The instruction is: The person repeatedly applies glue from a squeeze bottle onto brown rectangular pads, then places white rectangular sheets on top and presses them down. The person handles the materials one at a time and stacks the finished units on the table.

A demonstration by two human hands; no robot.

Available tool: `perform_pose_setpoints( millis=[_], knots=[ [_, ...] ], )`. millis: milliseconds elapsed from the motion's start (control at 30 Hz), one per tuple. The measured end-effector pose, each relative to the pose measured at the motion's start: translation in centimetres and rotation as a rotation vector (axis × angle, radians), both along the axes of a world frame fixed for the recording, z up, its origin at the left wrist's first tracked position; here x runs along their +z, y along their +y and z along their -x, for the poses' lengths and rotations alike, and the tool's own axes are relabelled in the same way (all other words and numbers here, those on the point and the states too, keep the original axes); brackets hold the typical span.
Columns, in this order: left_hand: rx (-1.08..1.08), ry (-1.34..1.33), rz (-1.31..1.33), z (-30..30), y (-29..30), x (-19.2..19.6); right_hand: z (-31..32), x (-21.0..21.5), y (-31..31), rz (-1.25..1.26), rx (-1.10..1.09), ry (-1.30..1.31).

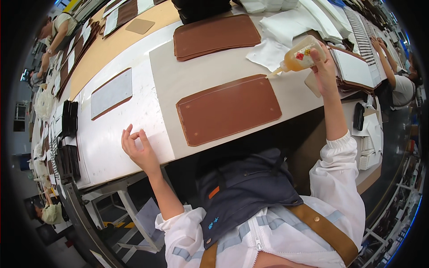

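Gripping a red-and-yellow-labelled bottle (303, 55) in the right hand (325, 67) near a brown panel (230, 109); holding the left hand (140, 149) loosely curled, unoccupied.

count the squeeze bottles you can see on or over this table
1: a bottle, tilted tip-down in the right hand, its tip by the far right corner of the single brown panel nearest the person. Others could be hidden farther back.

Dark grey floor (395, 129), long pale-legged worktable (105, 154).
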State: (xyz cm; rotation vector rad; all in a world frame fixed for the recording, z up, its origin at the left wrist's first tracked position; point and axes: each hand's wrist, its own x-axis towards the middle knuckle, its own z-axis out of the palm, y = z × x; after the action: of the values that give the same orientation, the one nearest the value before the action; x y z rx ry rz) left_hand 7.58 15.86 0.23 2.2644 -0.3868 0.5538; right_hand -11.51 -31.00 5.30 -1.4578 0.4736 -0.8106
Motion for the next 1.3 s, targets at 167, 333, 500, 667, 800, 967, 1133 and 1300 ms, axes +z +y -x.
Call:
perform_pose_setpoints(
  millis=[167, 333, 500, 667, 800, 967, 1133, 1300],
  knots=[
    [0.000, -0.001, 0.002, -0.1, 0.1, -0.2, 0.6, 0.3, -0.2, 0.023, 0.040, 0.035],
    [0.009, -0.007, -0.011, -0.2, 0.3, -0.4, 1.9, 0.2, -0.2, 0.045, 0.064, 0.067],
    [0.003, -0.012, -0.009, -0.2, 0.3, -0.7, 3.6, 0.0, 0.0, 0.046, 0.072, 0.099],
    [0.016, -0.010, -0.005, -0.2, 0.3, -0.6, 5.6, -0.1, 1.3, 0.023, 0.045, 0.094],
    [0.006, -0.004, 0.004, -0.2, 0.3, -0.6, 7.8, -0.4, 2.3, -0.057, 0.002, 0.080],
    [0.006, -0.011, -0.001, -0.1, 0.3, -0.5, 10.2, 0.5, 5.2, -0.453, -0.122, -0.134],
    [0.006, -0.015, 0.007, -0.1, 0.4, -0.6, 13.4, -0.8, 8.7, -0.499, -0.192, -0.183],
    [0.002, -0.033, -0.004, -0.4, 0.6, -0.9, 13.9, -2.6, 14.3, -0.098, -0.438, -0.134]
  ],
)
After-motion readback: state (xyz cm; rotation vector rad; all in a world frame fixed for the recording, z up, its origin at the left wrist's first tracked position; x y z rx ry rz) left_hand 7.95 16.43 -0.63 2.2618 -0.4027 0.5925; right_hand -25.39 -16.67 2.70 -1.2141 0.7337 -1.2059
